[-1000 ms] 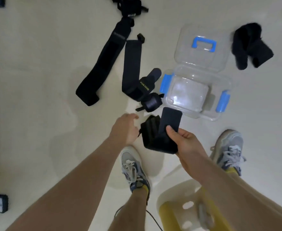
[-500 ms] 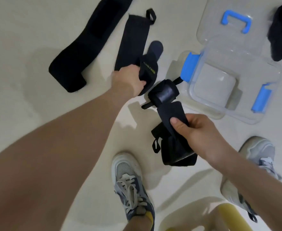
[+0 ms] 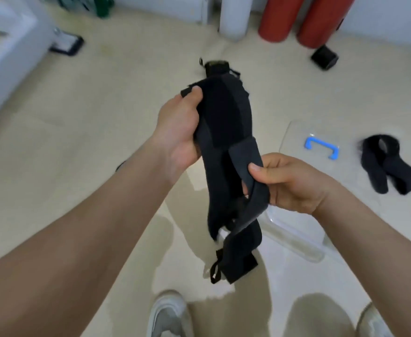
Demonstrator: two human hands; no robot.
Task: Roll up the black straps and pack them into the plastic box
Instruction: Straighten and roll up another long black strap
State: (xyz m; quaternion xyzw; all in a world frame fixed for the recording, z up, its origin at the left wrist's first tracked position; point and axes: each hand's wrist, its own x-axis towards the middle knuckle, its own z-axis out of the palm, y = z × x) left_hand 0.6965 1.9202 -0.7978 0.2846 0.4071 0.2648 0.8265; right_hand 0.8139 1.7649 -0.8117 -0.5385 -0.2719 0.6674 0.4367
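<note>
Left grip (image 3: 175, 132) clasps the top of the limp black straps (image 3: 223, 113), right grip (image 3: 294, 181) pinches a loose fold; soft and light, I'd roll from one end.

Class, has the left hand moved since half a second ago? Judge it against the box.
Yes. The left hand rose off the floor with a strap, toward the right hand, still left of the box.

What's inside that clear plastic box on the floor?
No strap shows in the part of the box in view, only clear plastic. The right hand and the held straps cover the rest, so that part can't be judged.
</note>
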